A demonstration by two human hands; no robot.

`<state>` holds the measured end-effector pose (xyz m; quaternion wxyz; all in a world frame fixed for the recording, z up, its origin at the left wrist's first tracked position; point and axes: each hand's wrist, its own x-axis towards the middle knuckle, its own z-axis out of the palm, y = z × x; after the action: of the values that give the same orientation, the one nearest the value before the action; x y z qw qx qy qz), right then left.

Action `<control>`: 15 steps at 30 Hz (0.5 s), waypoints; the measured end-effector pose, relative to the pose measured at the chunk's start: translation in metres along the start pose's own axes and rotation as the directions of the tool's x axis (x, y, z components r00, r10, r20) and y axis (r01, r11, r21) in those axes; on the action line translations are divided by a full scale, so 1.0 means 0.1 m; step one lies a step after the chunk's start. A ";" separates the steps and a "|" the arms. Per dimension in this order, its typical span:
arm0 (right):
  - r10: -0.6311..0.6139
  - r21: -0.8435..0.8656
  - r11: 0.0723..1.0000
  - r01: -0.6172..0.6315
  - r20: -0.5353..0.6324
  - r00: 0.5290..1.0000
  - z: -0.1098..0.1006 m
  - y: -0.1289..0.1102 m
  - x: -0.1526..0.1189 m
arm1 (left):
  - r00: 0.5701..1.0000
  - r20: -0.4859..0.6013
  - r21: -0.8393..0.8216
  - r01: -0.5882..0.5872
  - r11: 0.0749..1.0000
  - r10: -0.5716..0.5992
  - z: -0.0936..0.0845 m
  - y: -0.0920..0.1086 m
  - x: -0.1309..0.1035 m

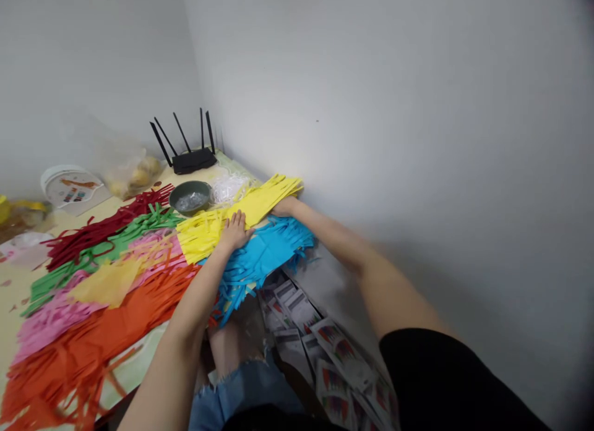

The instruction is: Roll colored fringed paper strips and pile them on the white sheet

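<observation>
My left hand (pixel 235 231) lies flat, fingers stretched out, on the near edge of a yellow fringed sheet (pixel 260 202), which looks like felt or soft paper. At that sheet's right end, near the wall, is my right hand (pixel 284 206). Its fingers are tucked under the yellow material and hidden, so their grip does not show. Just below both hands a blue fringed sheet (pixel 266 248) hangs over the table's edge. To the left lie more fringed sheets: orange-red (pixel 125 320), pink (pixel 55 323), green (pixel 116 242) and dark red (pixel 111 224). A light-orange piece (pixel 109 282) rests across the pink one.
Behind the yellow sheet are a dark bowl (pixel 190 197) with clear bits, white shreds (pixel 229 187) and a black router (pixel 193 161). A white fan-shaped item (pixel 72 187) and a bag of yellow fruit (pixel 139 171) stand at the back. Printed packets (pixel 341 350) fill the space below, beside the wall.
</observation>
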<state>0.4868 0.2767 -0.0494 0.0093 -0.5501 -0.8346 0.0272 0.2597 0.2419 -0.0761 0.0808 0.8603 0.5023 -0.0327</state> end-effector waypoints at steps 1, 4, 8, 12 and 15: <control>-0.004 0.003 1.000 0.004 0.015 1.000 -0.02 0.03 -0.03 | 1.000 0.006 -0.001 0.005 1.000 -0.005 0.02 -0.02 0.01; -0.016 0.008 1.000 0.015 0.062 0.998 -0.07 0.11 -0.09 | 1.000 0.010 -0.004 0.024 1.000 -0.024 0.01 -0.04 0.04; 0.099 -0.003 0.995 -0.099 0.074 0.992 -0.22 0.20 -0.17 | 0.998 -0.045 0.001 0.034 0.999 -0.034 -0.03 -0.02 0.02; 0.268 -0.007 0.963 -0.268 0.028 0.963 -0.43 0.13 -0.21 | 0.996 -0.082 0.015 0.038 0.999 -0.037 -0.03 0.03 0.02; 0.290 0.024 0.957 -0.289 -0.051 0.956 -0.43 -0.16 -0.10 | 0.997 -0.072 0.016 0.033 0.999 -0.031 -0.03 0.05 0.07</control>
<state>0.4780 0.2627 -0.0055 0.0322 -0.6667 -0.7443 0.0200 0.2676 0.2461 -0.0731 0.0549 0.8534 0.5182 -0.0076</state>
